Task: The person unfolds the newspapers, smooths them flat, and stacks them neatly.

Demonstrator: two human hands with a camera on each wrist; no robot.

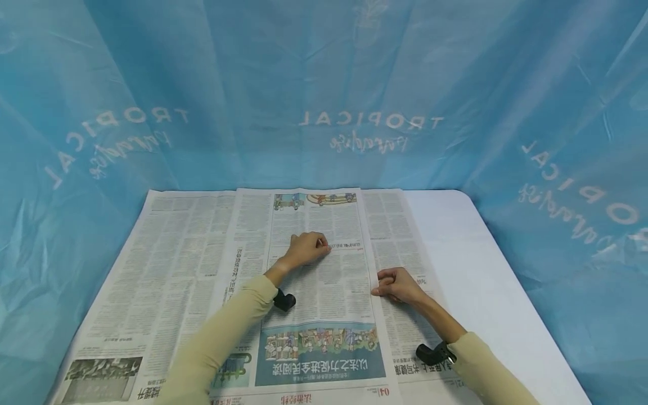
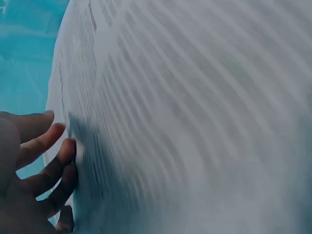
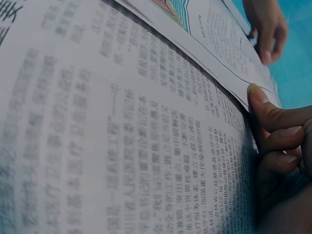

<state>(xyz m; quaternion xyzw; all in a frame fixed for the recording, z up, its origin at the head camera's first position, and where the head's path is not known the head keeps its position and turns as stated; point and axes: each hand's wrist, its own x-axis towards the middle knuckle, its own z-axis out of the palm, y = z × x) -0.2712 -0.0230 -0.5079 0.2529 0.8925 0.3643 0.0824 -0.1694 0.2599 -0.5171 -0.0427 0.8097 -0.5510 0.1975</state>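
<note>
A long folded newspaper [image 1: 329, 304] with a blue illustrated block lies over wider newspaper sheets. My left hand [image 1: 307, 247] is over its middle, fingers loosely bent. In the left wrist view the fingertips [image 2: 68, 146] of that hand come right up to the printed page. At the newspaper's right edge my right hand [image 1: 400, 285] pinches the margin. The right wrist view shows its thumb [image 3: 263, 105] on the edge and the other fingers curled below, partly hidden. The lower sheet [image 3: 161, 146] fills most of that view.
Underneath, newspaper sheets [image 1: 167, 264] spread to the left and a little to the right. A white tabletop [image 1: 471, 270] shows at the right. Blue plastic curtains [image 1: 324, 73] with printed lettering enclose the back and both sides. Each wrist carries a small black camera [image 1: 284, 301].
</note>
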